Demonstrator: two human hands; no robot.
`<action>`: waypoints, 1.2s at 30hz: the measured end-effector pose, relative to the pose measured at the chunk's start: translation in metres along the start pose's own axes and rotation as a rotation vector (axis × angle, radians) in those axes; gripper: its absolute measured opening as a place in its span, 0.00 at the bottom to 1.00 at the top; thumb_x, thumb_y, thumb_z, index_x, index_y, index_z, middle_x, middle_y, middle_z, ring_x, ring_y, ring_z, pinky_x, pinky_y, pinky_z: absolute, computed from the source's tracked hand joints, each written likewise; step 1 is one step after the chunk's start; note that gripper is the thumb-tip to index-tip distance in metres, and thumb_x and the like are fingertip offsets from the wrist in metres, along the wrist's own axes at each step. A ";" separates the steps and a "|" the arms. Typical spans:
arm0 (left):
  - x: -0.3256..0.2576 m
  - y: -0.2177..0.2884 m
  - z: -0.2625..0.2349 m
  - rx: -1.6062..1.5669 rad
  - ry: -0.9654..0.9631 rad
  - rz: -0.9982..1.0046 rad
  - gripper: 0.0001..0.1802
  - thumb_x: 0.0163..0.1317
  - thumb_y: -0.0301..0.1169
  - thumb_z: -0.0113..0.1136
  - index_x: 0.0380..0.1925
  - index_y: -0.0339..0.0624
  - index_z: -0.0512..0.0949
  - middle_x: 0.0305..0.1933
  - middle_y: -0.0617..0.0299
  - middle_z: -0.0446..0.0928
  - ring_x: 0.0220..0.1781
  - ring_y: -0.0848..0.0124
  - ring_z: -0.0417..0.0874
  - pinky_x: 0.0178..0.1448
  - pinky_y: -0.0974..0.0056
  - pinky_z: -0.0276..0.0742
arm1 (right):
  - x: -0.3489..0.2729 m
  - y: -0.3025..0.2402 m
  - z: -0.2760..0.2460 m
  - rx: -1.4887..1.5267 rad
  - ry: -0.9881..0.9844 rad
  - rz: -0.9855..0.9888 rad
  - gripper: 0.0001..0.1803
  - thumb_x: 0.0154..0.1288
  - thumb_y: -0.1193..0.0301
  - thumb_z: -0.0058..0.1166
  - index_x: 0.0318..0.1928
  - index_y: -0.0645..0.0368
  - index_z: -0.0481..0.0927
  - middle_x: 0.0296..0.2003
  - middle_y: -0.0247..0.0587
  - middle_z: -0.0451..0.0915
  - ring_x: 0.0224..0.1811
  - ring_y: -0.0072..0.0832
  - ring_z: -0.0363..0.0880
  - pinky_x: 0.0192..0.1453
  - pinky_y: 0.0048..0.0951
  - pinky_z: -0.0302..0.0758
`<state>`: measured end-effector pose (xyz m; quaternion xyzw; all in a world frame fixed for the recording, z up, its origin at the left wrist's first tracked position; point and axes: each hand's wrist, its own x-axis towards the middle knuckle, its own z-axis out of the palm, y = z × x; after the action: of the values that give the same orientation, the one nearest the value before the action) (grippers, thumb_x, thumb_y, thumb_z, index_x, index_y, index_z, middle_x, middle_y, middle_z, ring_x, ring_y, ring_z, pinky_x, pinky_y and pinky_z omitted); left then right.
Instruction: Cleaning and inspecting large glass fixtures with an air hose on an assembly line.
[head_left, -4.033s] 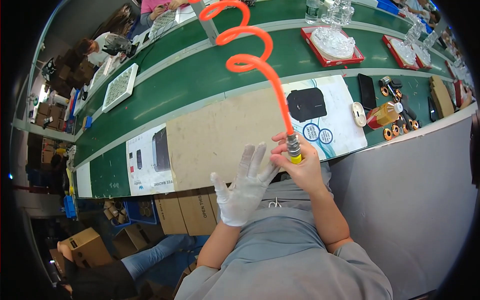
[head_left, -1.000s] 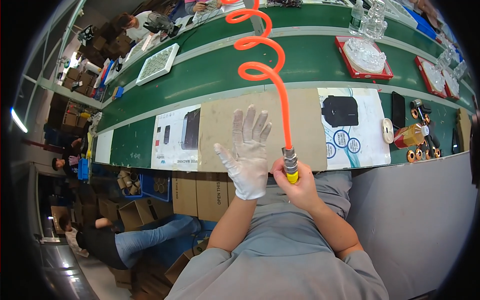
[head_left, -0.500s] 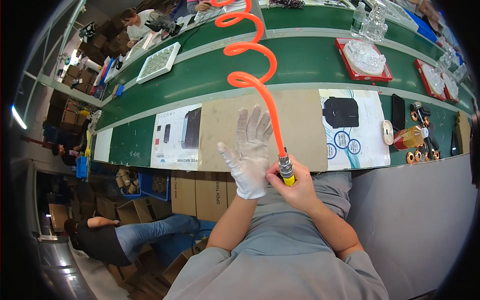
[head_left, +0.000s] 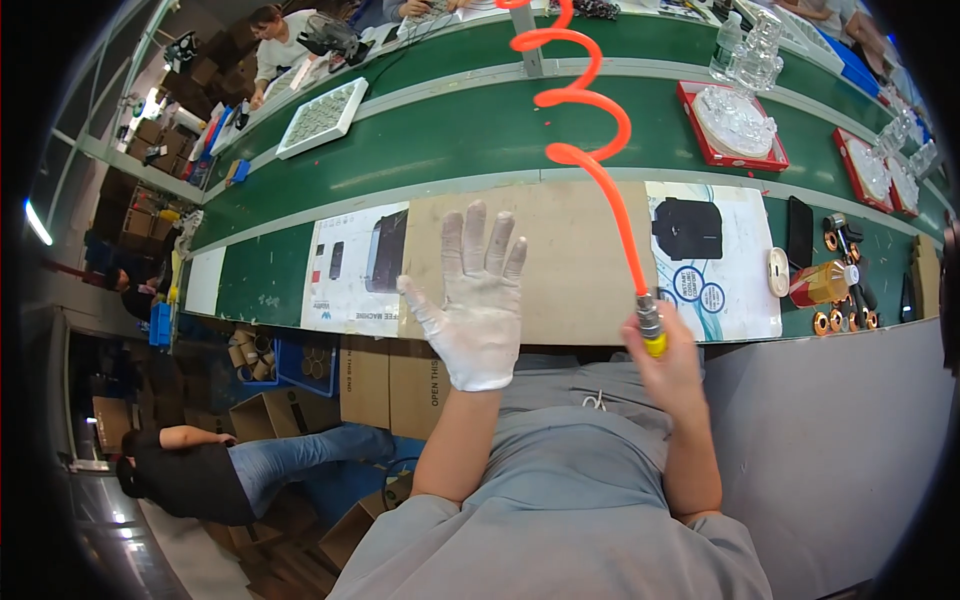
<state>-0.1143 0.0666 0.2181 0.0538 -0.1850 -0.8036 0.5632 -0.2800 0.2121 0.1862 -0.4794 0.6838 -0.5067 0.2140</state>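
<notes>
My left hand (head_left: 475, 310), in a white glove (head_left: 478, 345), is raised with its fingers spread above the front edge of the bench and holds nothing. To its right, my bare right hand (head_left: 672, 365) is closed round the metal and yellow end fitting (head_left: 652, 328) of a coiled orange air hose (head_left: 622, 215). The hose climbs from the fitting in loops toward the far side. Beneath both hands lies a brown cardboard sheet (head_left: 560, 240) on the bench. The two hands are apart, and the right one is slightly blurred.
On the right are a black phone (head_left: 799, 232), a drink bottle (head_left: 818, 284) and several copper-coloured rings (head_left: 822, 322). Red trays (head_left: 712, 150) with clear plastic parts stand on the green belt (head_left: 450, 120). A white tray (head_left: 322, 117) sits far left. Other people are nearby.
My right hand has moved right, away from the gloved left hand, carrying the hose end. The left hand has shifted slightly left, still spread. The hose coils have swung right.
</notes>
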 end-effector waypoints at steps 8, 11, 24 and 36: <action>-0.001 -0.018 0.010 -0.133 0.032 -0.125 0.44 0.65 0.68 0.42 0.71 0.49 0.60 0.76 0.57 0.59 0.75 0.53 0.59 0.76 0.49 0.58 | -0.055 0.018 -0.085 -0.391 0.005 0.215 0.11 0.61 0.76 0.62 0.33 0.66 0.71 0.29 0.45 0.71 0.31 0.39 0.67 0.37 0.37 0.66; 0.000 -0.026 0.012 -0.153 0.042 -0.187 0.44 0.65 0.68 0.42 0.71 0.49 0.60 0.76 0.57 0.59 0.75 0.53 0.59 0.77 0.49 0.57 | -0.064 0.021 -0.079 -0.265 0.061 0.212 0.09 0.60 0.77 0.62 0.33 0.65 0.73 0.28 0.43 0.72 0.32 0.38 0.70 0.38 0.35 0.68; -0.014 -0.071 0.033 -0.069 -0.075 -0.236 0.43 0.68 0.66 0.37 0.74 0.51 0.56 0.77 0.53 0.54 0.75 0.49 0.59 0.77 0.48 0.55 | -0.034 -0.035 0.010 -0.021 -0.325 -0.166 0.17 0.53 0.67 0.70 0.38 0.58 0.77 0.33 0.40 0.76 0.36 0.43 0.72 0.38 0.40 0.73; 0.020 -0.073 0.077 0.172 -0.145 0.015 0.51 0.61 0.73 0.40 0.75 0.51 0.53 0.77 0.50 0.54 0.74 0.47 0.61 0.74 0.46 0.58 | -0.045 -0.031 0.027 -0.147 -0.273 -0.393 0.13 0.49 0.74 0.61 0.33 0.58 0.70 0.29 0.39 0.69 0.36 0.41 0.67 0.37 0.36 0.70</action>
<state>-0.2089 0.0879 0.2652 0.0421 -0.2940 -0.7823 0.5476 -0.2249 0.2372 0.1948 -0.6814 0.5773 -0.4181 0.1662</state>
